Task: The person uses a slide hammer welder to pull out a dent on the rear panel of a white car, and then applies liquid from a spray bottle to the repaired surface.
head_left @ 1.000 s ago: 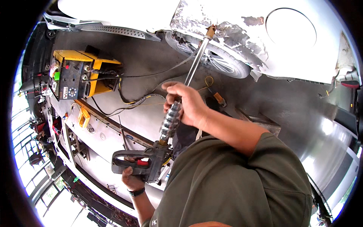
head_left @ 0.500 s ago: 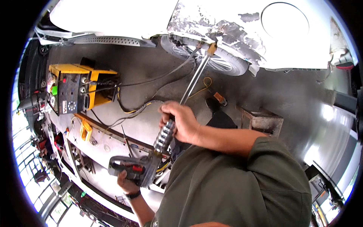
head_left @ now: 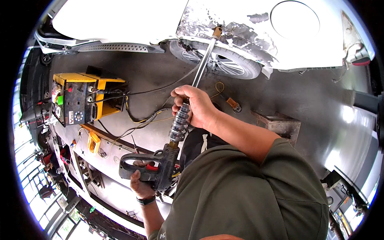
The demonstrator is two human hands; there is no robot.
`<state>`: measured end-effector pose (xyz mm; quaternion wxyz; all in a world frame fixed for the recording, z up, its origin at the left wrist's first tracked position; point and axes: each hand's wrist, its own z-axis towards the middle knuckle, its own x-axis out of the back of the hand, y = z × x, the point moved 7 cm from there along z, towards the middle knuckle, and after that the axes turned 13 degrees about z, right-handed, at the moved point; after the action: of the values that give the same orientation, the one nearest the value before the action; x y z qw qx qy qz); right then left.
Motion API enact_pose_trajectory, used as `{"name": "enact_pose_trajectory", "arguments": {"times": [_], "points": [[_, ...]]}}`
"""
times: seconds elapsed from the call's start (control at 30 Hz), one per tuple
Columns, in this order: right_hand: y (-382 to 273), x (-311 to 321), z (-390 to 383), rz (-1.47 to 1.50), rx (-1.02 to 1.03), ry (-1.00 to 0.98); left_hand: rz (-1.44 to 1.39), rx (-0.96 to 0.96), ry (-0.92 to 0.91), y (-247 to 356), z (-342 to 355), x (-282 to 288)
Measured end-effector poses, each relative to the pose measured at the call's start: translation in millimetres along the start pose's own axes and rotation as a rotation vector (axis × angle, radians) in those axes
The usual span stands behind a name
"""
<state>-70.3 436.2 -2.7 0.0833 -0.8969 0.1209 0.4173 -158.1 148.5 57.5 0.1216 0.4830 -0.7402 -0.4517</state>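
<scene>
A dent puller gun (head_left: 163,166) with a black handle, a red trigger and a ribbed metal slide weight (head_left: 180,122) lies slanted across my front. My left hand (head_left: 141,185), a dark watch at its wrist, is closed round the gun's grip. My right hand (head_left: 196,105) is wrapped round the upper end of the slide weight, where the long shiny rod (head_left: 205,60) begins. The rod's brass-coloured tip (head_left: 217,32) is over the scraped white car panel (head_left: 240,34) above the wheel (head_left: 224,64); whether it touches, I cannot tell.
A yellow and black welding machine (head_left: 80,100) stands at the left, with black cables (head_left: 160,89) running over the floor. An orange clamp-like item (head_left: 233,105) lies near a worn metal stool (head_left: 278,125) at the right. A white car part (head_left: 116,166) lies at the lower left.
The puller has moved forward with both hands. Its tip has shifted from the wheel arch edge up onto the scraped panel, slightly left.
</scene>
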Motion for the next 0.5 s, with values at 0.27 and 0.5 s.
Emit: {"name": "enact_pose_trajectory", "arguments": {"times": [0.27, 0.5], "points": [[-9.4, -10.0, -12.6, 0.100, -0.054, -0.106, 0.001, -0.066, 0.080, 26.3, -29.8, -21.5], [-117.8, -14.4, 30.4, 0.079, 0.071, -0.199, 0.186, -0.116, 0.202, 37.9, -54.1, -35.1]]}}
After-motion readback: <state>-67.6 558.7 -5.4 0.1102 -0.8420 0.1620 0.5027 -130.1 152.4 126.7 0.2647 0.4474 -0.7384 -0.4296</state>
